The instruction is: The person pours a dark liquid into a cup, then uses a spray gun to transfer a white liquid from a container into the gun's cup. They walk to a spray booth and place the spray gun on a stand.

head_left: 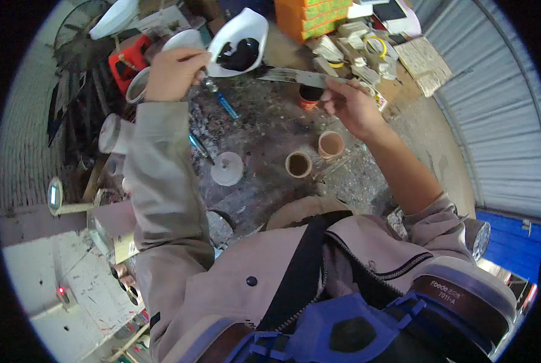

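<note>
My left hand is closed at the edge of a white boat-shaped dish, its fingertips pinching the rim. Glossy black liquid pools inside the dish. My right hand grips one end of a flat, thin metal scraper blade, whose far end points left toward the dish. Below the blade stands a small red cup with dark contents. Beneath my left hand lies a slim blue-and-silver tool, and a similar one lies nearer me.
Two cups, one with brownish liquid and one pale orange, stand on the stained table. Near them lies a white round lid. A red container is at left, a yellow tape roll at far right. A blue respirator hangs before me.
</note>
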Motion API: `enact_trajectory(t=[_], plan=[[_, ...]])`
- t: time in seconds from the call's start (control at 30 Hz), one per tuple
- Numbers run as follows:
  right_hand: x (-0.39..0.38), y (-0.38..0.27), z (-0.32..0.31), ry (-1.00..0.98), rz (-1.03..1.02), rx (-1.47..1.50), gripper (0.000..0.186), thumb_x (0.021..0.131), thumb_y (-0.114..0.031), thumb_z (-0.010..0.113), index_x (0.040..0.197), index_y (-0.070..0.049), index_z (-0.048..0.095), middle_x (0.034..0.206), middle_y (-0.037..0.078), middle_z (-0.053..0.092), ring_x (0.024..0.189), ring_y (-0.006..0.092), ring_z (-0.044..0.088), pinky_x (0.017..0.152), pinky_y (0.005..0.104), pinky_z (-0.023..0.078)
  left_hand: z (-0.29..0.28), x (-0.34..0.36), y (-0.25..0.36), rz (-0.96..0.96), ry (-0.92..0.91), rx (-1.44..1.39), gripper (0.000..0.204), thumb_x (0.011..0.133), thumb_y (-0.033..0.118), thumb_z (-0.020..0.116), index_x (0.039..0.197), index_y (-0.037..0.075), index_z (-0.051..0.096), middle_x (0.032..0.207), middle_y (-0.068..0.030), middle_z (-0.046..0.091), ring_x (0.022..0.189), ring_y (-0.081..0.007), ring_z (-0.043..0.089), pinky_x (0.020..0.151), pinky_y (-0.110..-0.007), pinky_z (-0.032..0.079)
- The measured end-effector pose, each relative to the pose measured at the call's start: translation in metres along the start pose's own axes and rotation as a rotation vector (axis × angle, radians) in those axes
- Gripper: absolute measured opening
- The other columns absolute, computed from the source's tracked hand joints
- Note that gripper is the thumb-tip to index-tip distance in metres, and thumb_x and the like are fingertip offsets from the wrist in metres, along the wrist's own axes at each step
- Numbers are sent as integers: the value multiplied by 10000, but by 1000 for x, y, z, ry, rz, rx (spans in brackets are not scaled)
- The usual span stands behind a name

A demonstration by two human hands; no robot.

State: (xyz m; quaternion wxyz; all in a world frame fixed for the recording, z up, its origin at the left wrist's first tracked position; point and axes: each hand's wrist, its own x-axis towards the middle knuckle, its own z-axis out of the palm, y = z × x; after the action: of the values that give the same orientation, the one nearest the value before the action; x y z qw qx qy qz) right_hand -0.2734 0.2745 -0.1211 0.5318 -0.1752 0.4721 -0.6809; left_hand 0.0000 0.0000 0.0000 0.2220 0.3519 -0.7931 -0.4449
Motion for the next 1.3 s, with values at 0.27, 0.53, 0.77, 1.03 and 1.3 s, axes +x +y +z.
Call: enact_trajectory(t=[0.27, 0.53, 0.77, 1.03, 1.3], plan=[[-82, 8, -53, 321, -27, 19, 163, 1063, -164, 672, 1068, -1, 672, 844, 104, 721, 688, 198, 690, 632, 323, 543, 115, 28, -23, -65, -116, -99, 249, 934, 153, 767, 1063, -55, 813, 821, -87, 776, 650, -110, 666, 605, -266, 539], [-112, 20, -76, 414, -50, 92, 153, 1064, -149, 656, 1098, -1, 655, 850, 109, 725, 641, 203, 668, 609, 308, 528, 173, 32, -72, -174, -164, -91, 256, 971, 167, 785, 1094, -56, 808, 860, -102, 781, 653, -111, 657, 593, -287, 530], [-112, 17, -75, 480, -49, 127, 158, 1075, -152, 623, 1085, -1, 672, 842, 90, 698, 666, 193, 636, 629, 318, 511, 191, 12, -81, -199, -101, -52, 335, 1046, 285, 713, 1089, -34, 807, 878, -94, 795, 692, -115, 672, 629, -294, 528], [-56, 22, -63, 448, -1, 230, 142, 1062, -135, 644, 1098, -1, 675, 866, 90, 700, 722, 177, 630, 660, 304, 534, 96, -85, -130, -50, 568, 50, 275, 1066, 250, 703, 1117, -20, 726, 852, -21, 697, 802, -88, 623, 700, -282, 500], [-37, 27, -66, 435, 4, 274, 169, 1062, -145, 652, 1141, 4, 664, 870, 74, 677, 723, 169, 629, 653, 297, 550, -14, -43, -172, 225, 1053, 4, 1004, 717, 266, 1033, 1444, -122, 460, 1440, -239, 572, 1286, -297, 607, 1125, -437, 488]])
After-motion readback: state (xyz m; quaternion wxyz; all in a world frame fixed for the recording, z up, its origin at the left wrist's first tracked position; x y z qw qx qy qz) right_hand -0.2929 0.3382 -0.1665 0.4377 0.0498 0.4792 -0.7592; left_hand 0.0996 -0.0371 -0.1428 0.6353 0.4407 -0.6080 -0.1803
